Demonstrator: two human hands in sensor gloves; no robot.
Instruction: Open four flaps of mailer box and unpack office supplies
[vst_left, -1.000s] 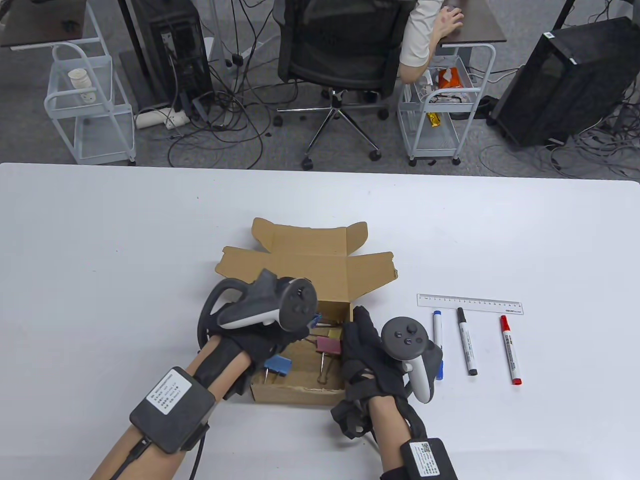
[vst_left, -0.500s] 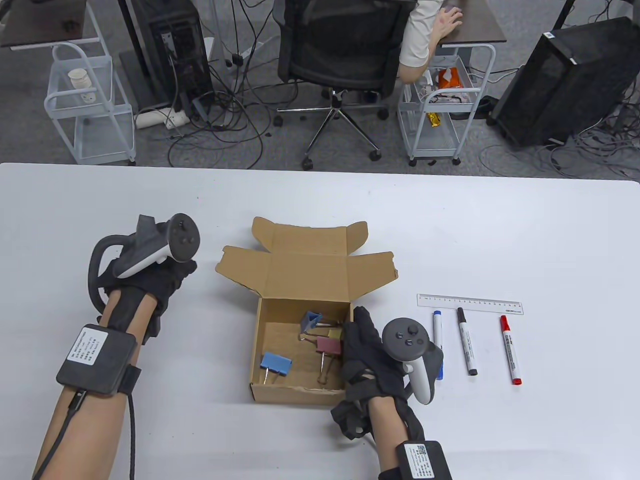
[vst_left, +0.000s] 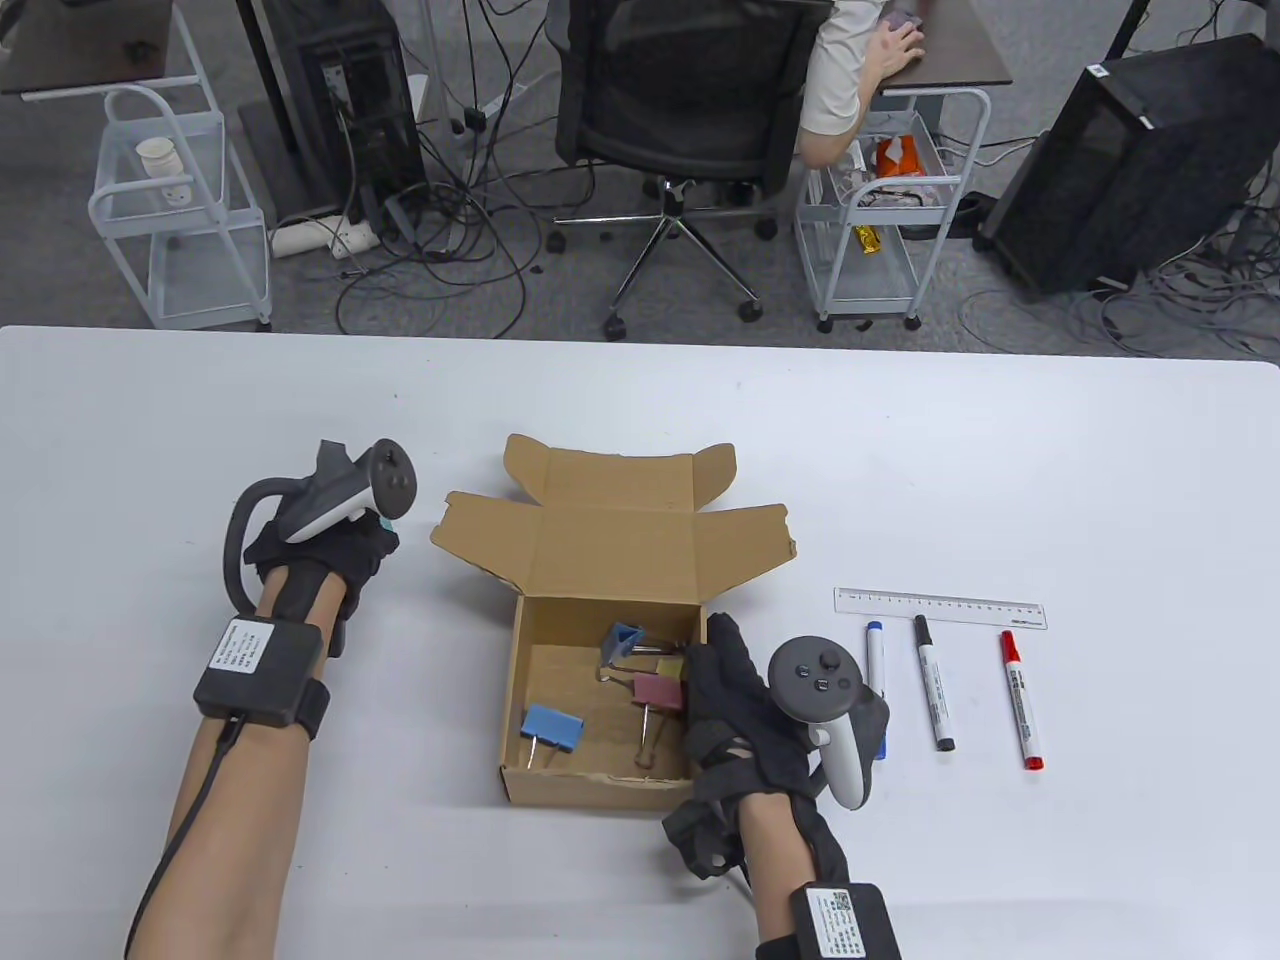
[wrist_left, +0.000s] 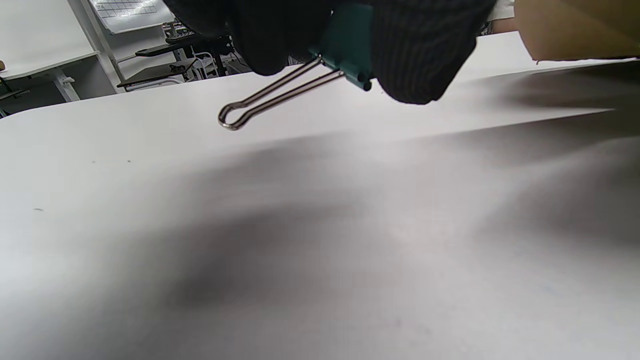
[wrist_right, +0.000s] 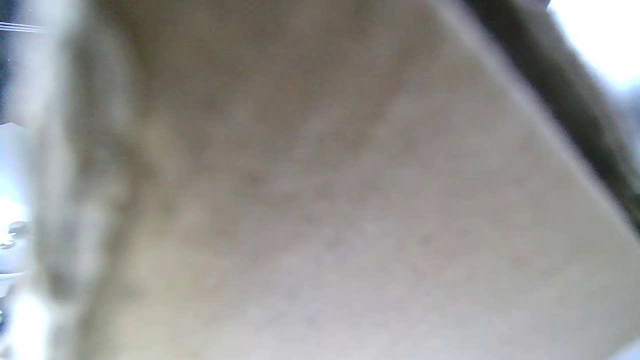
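Note:
The brown mailer box stands open at the table's middle, its flaps folded back. Inside lie several binder clips: a blue one, a maroon one and a darker blue one. My left hand is left of the box, low over the table, pinching a teal binder clip whose wire handles stick out. My right hand rests against the box's right wall; the right wrist view shows only blurred cardboard.
Right of the box lie a clear ruler, a blue marker, a black marker and a red marker. Bare white table surrounds my left hand.
My left hand came out of the box carrying the teal clip, swung left over the table, then moved a little back toward the box. My right hand has stayed at the box's right wall.

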